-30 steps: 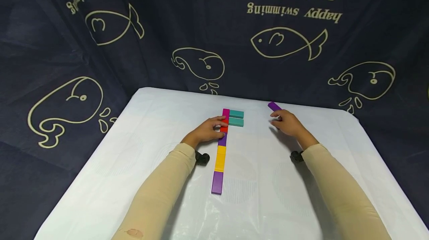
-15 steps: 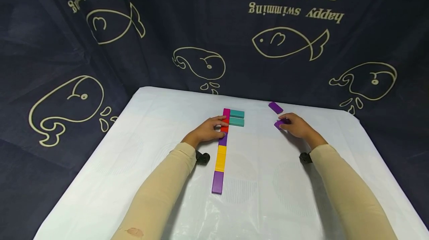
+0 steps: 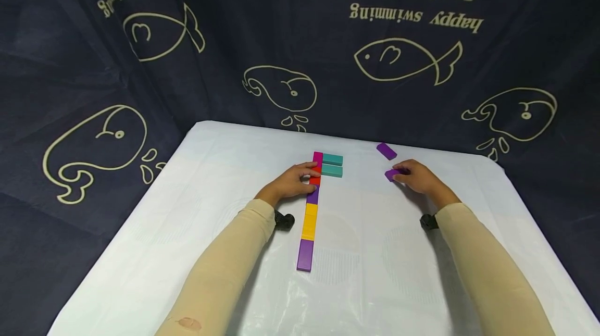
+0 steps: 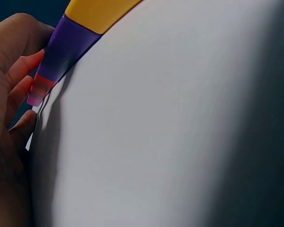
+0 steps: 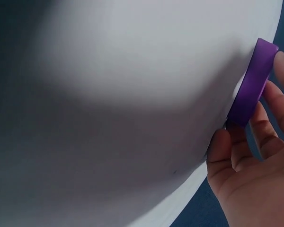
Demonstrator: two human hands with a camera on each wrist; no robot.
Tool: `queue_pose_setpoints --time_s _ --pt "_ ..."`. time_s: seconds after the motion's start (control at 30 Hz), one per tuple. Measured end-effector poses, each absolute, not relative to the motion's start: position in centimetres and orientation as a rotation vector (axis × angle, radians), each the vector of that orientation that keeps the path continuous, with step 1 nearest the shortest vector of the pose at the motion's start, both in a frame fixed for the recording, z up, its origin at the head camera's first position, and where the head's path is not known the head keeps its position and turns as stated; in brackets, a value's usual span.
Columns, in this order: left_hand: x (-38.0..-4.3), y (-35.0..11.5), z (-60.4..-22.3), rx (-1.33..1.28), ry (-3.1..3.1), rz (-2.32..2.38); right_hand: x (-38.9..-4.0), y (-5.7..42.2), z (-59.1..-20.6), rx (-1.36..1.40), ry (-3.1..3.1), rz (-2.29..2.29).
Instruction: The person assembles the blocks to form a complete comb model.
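Note:
In the head view my left hand (image 3: 292,181) lies along a straight row of flat blocks, its fingers over the red block (image 3: 315,180) and its thumb on the dark purple block (image 3: 312,195). A magenta block (image 3: 317,157) forms the row's far end. Nearer come yellow blocks (image 3: 309,221) and a purple block (image 3: 305,256). To the right, my right hand (image 3: 419,176) pinches another purple block (image 5: 253,82) between thumb and fingers, low over the table. The right wrist view shows its long side. Just beyond this hand lies one more purple block (image 3: 386,151).
Two teal blocks (image 3: 332,159) lie side by side, their ends against the right side of the row's far part. The white-covered table (image 3: 356,284) ends at a dark cloth (image 3: 328,23) printed with fish and whales.
My right hand has drawn back toward the near right, away from the far purple block. A second purple block now shows in its fingers. The left hand stays in place.

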State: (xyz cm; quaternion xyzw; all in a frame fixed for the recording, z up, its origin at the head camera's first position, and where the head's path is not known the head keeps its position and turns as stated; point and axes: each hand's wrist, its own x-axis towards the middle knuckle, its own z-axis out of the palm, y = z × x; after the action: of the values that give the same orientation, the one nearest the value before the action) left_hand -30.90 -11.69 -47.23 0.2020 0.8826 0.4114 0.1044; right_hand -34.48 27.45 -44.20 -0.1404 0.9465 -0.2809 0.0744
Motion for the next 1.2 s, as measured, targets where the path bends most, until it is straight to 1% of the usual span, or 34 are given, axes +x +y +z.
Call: queue_pose_setpoints --time_s 0.73,1.2 --pt "-30.8 -11.7 -47.2 0.608 2.584 1.237 -33.7 28.0 -44.6 -0.461 2.851 -0.777" --pt "-30.8 -11.7 -47.2 0.609 2.586 1.245 -33.3 24.4 -43.6 -0.625 2.886 -0.834"
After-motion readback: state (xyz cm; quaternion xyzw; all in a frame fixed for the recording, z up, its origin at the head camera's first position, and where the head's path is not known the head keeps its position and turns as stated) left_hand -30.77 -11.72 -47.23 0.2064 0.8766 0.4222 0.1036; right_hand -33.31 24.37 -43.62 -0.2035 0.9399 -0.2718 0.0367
